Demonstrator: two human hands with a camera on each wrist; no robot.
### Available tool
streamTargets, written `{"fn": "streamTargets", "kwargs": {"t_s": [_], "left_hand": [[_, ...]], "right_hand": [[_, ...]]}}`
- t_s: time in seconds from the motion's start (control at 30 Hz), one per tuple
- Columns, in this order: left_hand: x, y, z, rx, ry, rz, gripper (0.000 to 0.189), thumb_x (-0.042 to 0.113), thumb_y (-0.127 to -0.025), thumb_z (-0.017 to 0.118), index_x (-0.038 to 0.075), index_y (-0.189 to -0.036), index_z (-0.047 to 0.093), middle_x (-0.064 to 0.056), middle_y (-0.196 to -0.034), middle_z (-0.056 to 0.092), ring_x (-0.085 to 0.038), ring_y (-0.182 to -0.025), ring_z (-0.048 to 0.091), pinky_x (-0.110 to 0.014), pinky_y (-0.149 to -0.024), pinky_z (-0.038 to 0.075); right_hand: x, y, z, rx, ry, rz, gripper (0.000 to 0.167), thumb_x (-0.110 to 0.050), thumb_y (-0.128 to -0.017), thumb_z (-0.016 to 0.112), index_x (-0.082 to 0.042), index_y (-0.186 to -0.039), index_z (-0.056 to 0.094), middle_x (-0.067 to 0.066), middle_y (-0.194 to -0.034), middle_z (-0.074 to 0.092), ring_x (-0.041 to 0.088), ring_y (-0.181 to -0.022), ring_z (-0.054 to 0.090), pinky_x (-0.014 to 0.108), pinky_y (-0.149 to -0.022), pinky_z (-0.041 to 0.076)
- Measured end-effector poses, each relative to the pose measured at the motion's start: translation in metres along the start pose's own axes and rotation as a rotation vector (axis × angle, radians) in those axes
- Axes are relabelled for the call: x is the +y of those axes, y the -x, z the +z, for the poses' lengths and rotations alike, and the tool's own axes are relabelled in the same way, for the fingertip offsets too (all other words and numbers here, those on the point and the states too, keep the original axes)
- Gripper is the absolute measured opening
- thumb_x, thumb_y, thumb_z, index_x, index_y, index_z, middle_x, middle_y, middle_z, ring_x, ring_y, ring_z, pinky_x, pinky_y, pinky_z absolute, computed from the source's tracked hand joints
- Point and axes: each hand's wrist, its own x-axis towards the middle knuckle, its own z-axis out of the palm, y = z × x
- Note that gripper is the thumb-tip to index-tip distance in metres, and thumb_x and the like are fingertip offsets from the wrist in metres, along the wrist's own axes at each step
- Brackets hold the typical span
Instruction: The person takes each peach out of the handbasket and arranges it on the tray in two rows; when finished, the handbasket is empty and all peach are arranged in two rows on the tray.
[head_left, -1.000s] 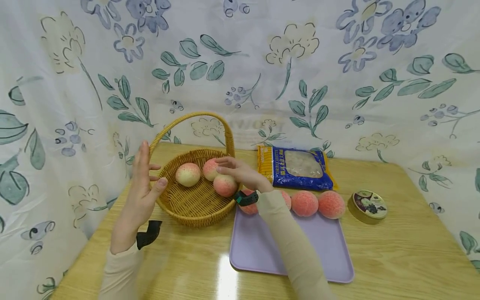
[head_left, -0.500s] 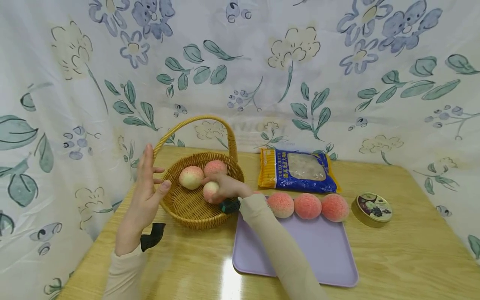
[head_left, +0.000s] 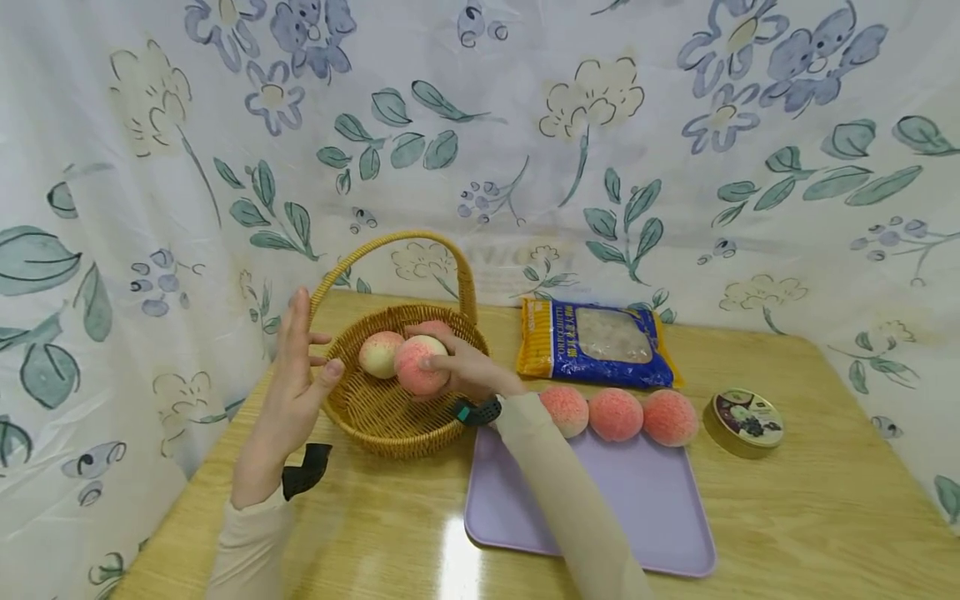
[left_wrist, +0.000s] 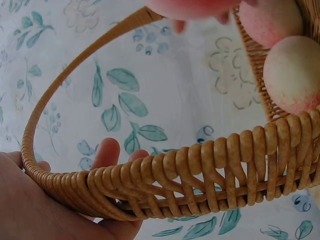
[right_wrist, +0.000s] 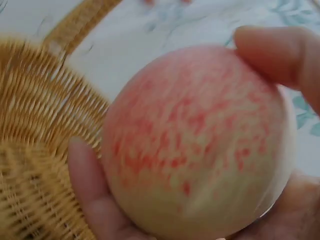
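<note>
My right hand [head_left: 468,367] grips a peach [head_left: 422,367] with pink speckles over the wicker basket [head_left: 397,446]. In the right wrist view, the fingers and thumb curve round this peach [right_wrist: 200,145]. Behind it in the basket are a pale peach [head_left: 380,355] and a pinker peach [head_left: 435,327], the latter partly covered by the held one. My left hand [head_left: 291,400] stands at the basket's left side with its fingers extended upward and thumb apart. The left wrist view places that hand [left_wrist: 40,210] against the woven rim [left_wrist: 220,155], near the handle's base, fingertips showing behind it.
A lilac tray [head_left: 600,508] lies right of the basket, with a row of peaches [head_left: 615,414] along its back edge. Behind it is a blue and yellow pasta bag [head_left: 600,342]. A round tin [head_left: 746,422] sits to the right. A floral curtain [head_left: 510,150] hangs behind the table.
My right hand reached further into the basket, took hold of the front peach and lifted it slightly, turning its pinker side into view. The left hand stays beside the basket.
</note>
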Motion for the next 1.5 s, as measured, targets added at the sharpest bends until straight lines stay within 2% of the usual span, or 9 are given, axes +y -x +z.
{"fn": "streamTargets", "kwargs": {"t_s": [0.17, 0.37, 0.53, 0.67, 0.73, 0.93, 1.17, 1.4, 1.5], "left_hand": [[-0.002, -0.003, -0.003, 0.002, -0.004, 0.006, 0.071, 0.018, -0.103, 0.045, 0.008, -0.155, -0.003, -0.010, -0.163, 0.001, -0.020, -0.110, 0.038, -0.028, -0.082, 0.034], [-0.003, -0.003, -0.004, 0.001, -0.001, 0.002, 0.072, 0.018, -0.103, 0.045, 0.009, -0.155, -0.003, -0.009, -0.163, 0.001, -0.021, -0.110, 0.038, -0.031, -0.082, 0.034], [-0.004, -0.003, -0.003, 0.001, 0.004, -0.006, 0.072, 0.019, -0.103, 0.046, 0.010, -0.155, -0.003, -0.008, -0.162, 0.001, -0.016, -0.111, 0.038, -0.031, -0.083, 0.034], [-0.003, -0.004, -0.003, -0.006, 0.009, -0.008, 0.072, 0.018, -0.102, 0.046, 0.010, -0.155, -0.003, -0.008, -0.162, 0.001, -0.020, -0.110, 0.038, -0.031, -0.083, 0.034], [-0.003, -0.004, -0.003, -0.006, 0.010, -0.005, 0.072, 0.018, -0.103, 0.045, 0.010, -0.155, -0.004, -0.009, -0.162, 0.001, -0.021, -0.110, 0.037, -0.030, -0.083, 0.034], [-0.002, -0.003, -0.004, -0.002, 0.013, -0.008, 0.072, 0.020, -0.103, 0.045, 0.011, -0.155, -0.004, -0.011, -0.162, -0.001, -0.003, -0.112, 0.035, -0.030, -0.083, 0.033], [-0.002, -0.001, 0.000, -0.007, 0.021, -0.004, 0.073, 0.014, -0.102, 0.046, 0.010, -0.155, -0.005, -0.009, -0.162, -0.001, -0.002, -0.113, 0.036, -0.026, -0.084, 0.033], [-0.002, -0.001, 0.002, -0.005, 0.013, -0.005, 0.073, 0.012, -0.102, 0.046, 0.010, -0.155, -0.004, -0.009, -0.163, -0.001, 0.000, -0.113, 0.035, -0.022, -0.084, 0.033], [-0.002, 0.000, 0.003, -0.002, 0.017, -0.012, 0.073, 0.014, -0.102, 0.046, 0.010, -0.155, -0.004, -0.008, -0.163, -0.001, 0.001, -0.113, 0.036, -0.024, -0.084, 0.033]], "right_hand": [[-0.001, 0.023, -0.004, -0.028, -0.161, -0.090, 0.061, -0.006, -0.098, 0.041, -0.017, -0.154, 0.021, 0.015, -0.156, 0.021, 0.027, -0.115, 0.052, 0.054, -0.096, 0.048], [0.007, 0.057, -0.011, 0.047, -0.131, -0.125, 0.064, -0.018, -0.096, 0.051, -0.013, -0.154, 0.022, 0.013, -0.147, 0.034, 0.017, -0.112, 0.054, 0.033, -0.088, 0.052], [0.019, 0.090, -0.014, 0.092, -0.131, -0.070, 0.053, -0.022, -0.095, 0.054, -0.022, -0.145, 0.035, 0.006, -0.134, 0.044, 0.019, -0.109, 0.058, 0.044, -0.092, 0.051], [0.033, 0.114, -0.015, 0.078, -0.154, -0.064, 0.058, -0.021, -0.096, 0.054, -0.013, -0.147, 0.029, 0.006, -0.132, 0.046, 0.021, -0.110, 0.060, 0.050, -0.093, 0.051], [0.040, 0.123, -0.016, 0.075, -0.123, -0.068, 0.059, -0.022, -0.097, 0.054, -0.009, -0.148, 0.027, 0.006, -0.137, 0.045, 0.016, -0.112, 0.059, 0.043, -0.092, 0.053], [0.060, 0.134, -0.016, 0.034, 0.007, -0.067, 0.056, -0.023, -0.099, 0.053, -0.001, -0.145, 0.031, 0.022, -0.149, 0.037, 0.007, -0.121, 0.052, 0.026, -0.096, 0.047], [0.072, 0.141, -0.017, 0.049, 0.236, -0.057, 0.044, -0.020, -0.100, 0.052, -0.004, -0.140, 0.044, 0.018, -0.151, 0.039, 0.005, -0.127, 0.046, 0.020, -0.101, 0.040], [0.065, 0.149, -0.021, 0.134, 0.223, -0.048, 0.039, -0.015, -0.101, 0.051, 0.000, -0.137, 0.049, 0.019, -0.147, 0.043, 0.010, -0.118, 0.055, 0.034, -0.066, 0.058], [0.062, 0.151, -0.021, 0.155, 0.256, -0.043, 0.039, -0.014, -0.099, 0.054, 0.000, -0.135, 0.051, 0.020, -0.145, 0.046, 0.011, -0.114, 0.057, 0.036, -0.067, 0.059]]}}
